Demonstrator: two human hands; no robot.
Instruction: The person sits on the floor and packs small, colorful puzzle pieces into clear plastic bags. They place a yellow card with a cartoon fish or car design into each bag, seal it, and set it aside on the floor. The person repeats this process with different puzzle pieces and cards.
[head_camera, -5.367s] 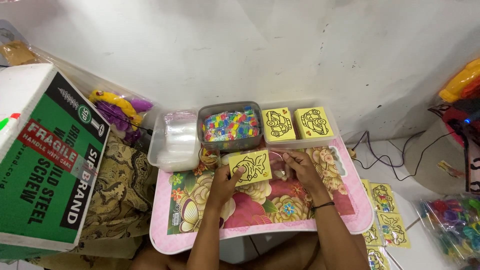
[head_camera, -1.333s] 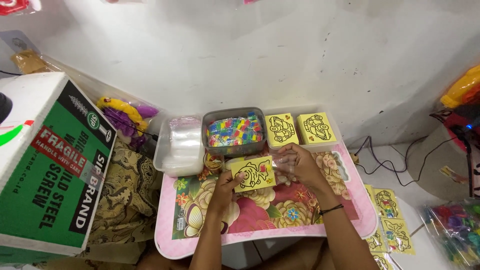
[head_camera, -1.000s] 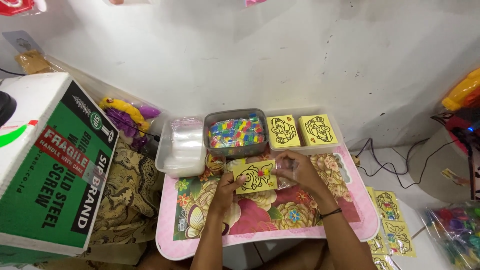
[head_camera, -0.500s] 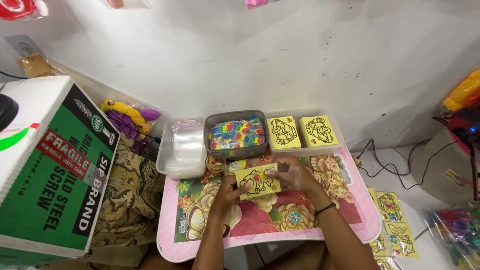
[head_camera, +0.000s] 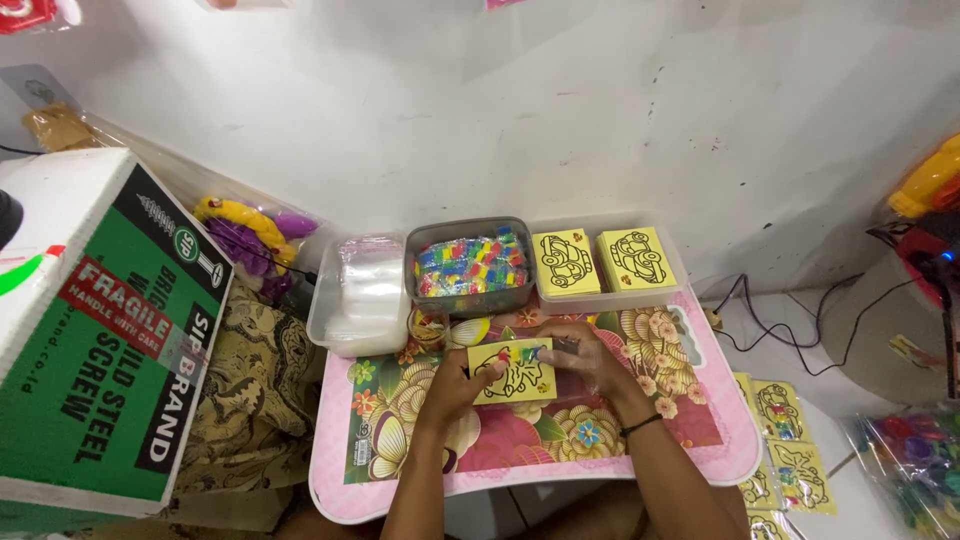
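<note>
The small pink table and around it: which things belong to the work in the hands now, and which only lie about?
In hand:
- yellow picture card, held by left hand and right hand
- grey tub of coloured packets
- tray of yellow cards
- clear bag box

Lying about:
- green carton
- toys in bag
- cables
- cards on floor

Two hands (head_camera: 455, 378), three tubs (head_camera: 360, 295), one box (head_camera: 110, 330)

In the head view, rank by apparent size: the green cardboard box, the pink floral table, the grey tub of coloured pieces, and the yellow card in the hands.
1. Pink floral table
2. Green cardboard box, nearer the camera, so unsure against the table
3. Grey tub
4. Yellow card
</note>
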